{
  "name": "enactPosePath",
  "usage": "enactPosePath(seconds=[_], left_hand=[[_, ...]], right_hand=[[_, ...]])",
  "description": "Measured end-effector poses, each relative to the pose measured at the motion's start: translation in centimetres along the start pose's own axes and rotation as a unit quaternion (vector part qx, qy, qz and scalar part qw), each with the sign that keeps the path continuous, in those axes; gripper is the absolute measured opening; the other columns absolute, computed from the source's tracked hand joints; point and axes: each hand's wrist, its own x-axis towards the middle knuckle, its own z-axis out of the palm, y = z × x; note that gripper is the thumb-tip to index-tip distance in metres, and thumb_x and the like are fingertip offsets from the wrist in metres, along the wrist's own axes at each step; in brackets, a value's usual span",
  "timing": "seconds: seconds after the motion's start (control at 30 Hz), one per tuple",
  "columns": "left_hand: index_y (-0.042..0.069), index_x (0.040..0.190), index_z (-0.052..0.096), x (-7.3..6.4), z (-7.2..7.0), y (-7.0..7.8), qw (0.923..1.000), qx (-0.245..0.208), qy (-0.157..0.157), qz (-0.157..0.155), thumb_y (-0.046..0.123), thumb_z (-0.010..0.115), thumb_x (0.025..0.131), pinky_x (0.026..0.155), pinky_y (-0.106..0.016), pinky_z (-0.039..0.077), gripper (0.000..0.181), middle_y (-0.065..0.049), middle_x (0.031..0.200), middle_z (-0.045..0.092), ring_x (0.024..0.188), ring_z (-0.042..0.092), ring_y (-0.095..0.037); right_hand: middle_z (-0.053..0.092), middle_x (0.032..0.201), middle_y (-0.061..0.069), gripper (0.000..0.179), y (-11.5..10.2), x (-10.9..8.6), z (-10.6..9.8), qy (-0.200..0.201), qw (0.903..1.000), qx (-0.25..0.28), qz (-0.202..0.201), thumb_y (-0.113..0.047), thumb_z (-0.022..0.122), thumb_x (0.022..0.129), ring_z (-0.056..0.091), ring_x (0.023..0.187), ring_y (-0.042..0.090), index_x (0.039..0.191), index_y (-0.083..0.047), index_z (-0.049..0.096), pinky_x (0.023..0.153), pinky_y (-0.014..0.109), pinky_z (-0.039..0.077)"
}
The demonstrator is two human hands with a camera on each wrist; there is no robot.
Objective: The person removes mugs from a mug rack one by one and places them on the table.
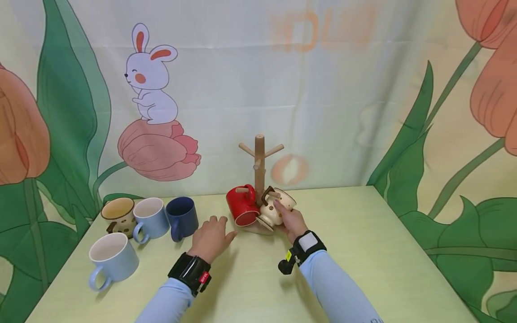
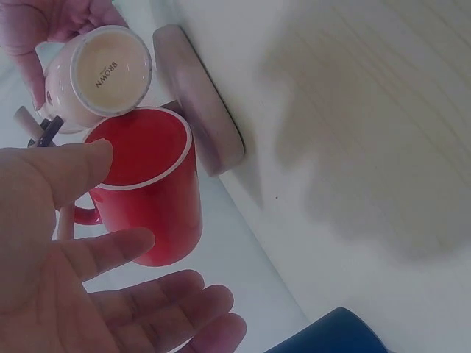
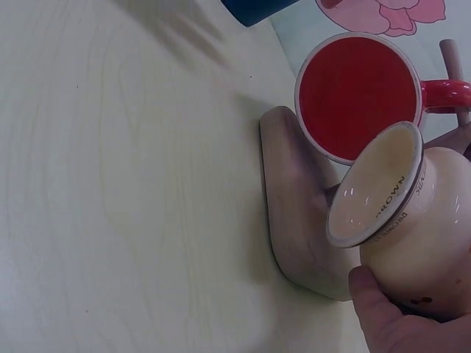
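Note:
My right hand (image 1: 294, 223) holds a cream mug (image 1: 270, 211) with brown spots, tilted at the right side of a wooden mug tree (image 1: 260, 172). Its dark brown handle (image 1: 266, 195) is by a lower peg. In the right wrist view, the thumb (image 3: 374, 305) lies against the mug body, and printed letters show on its underside. A red mug (image 1: 241, 207) hangs tilted by its handle on the lower left peg, close beside the cream one. My left hand (image 1: 212, 240), fingers spread, holds nothing and is between the red mug and a dark blue mug (image 1: 185, 215).
Left on the table (image 1: 363, 251) stand the dark blue mug, a light blue mug (image 1: 155, 220), a spotted mug (image 1: 126, 220) with a yellowish inside, and another light blue mug (image 1: 119, 260) nearer the front. A printed cloth (image 1: 226, 80) hangs behind. Two upper pegs (image 1: 274, 150) stick out bare.

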Motion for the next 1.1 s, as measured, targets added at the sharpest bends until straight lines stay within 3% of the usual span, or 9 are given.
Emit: enactPosePath(seconds=[0.33,0.6,0.87,1.1], left_hand=[[0.002,0.128,0.06,-0.3,0.4,0.4,0.9999,-0.004,0.006,0.008,0.043,0.07,0.091,0.075,-0.051,0.056,0.056,-0.021,0.113,0.062,0.095,0.062,-0.037],[0.002,0.126,0.061,-0.7,0.6,0.4,0.9998,-0.013,0.012,0.006,0.042,0.072,0.09,0.073,-0.049,0.056,0.055,-0.021,0.109,0.062,0.092,0.062,-0.036],[0.003,0.126,0.061,-0.8,0.6,0.4,0.9997,-0.015,0.012,0.015,0.043,0.072,0.09,0.071,-0.049,0.056,0.055,-0.02,0.109,0.061,0.091,0.062,-0.035],[0.003,0.128,0.06,-0.9,-0.1,1.0,0.9994,-0.024,0.015,0.02,0.043,0.071,0.09,0.073,-0.05,0.056,0.056,-0.02,0.111,0.061,0.094,0.062,-0.035]], right_hand=[[0.059,0.118,0.014,0.062,-0.5,-1.3,-0.7,0.019,0.9994,-0.014,-0.024,-0.044,0.066,0.094,0.059,0.096,0.018,0.133,0.002,0.05,0.089,0.036,0.049],[0.058,0.125,0.017,0.063,-0.7,-2.5,-1.5,0.024,0.9984,-0.011,-0.05,-0.042,0.066,0.095,0.059,0.104,0.02,0.135,0.003,0.049,0.095,0.039,0.047],[0.058,0.119,0.014,0.063,-0.4,-3.3,-2.1,0.045,0.9954,-0.036,-0.076,-0.043,0.068,0.093,0.059,0.099,0.018,0.132,0.003,0.048,0.083,0.031,0.049],[0.057,0.125,0.017,0.066,-0.5,-4.8,-2.2,0.052,0.9898,-0.054,-0.121,-0.04,0.072,0.091,0.059,0.108,0.023,0.134,0.002,0.046,0.092,0.037,0.048]])
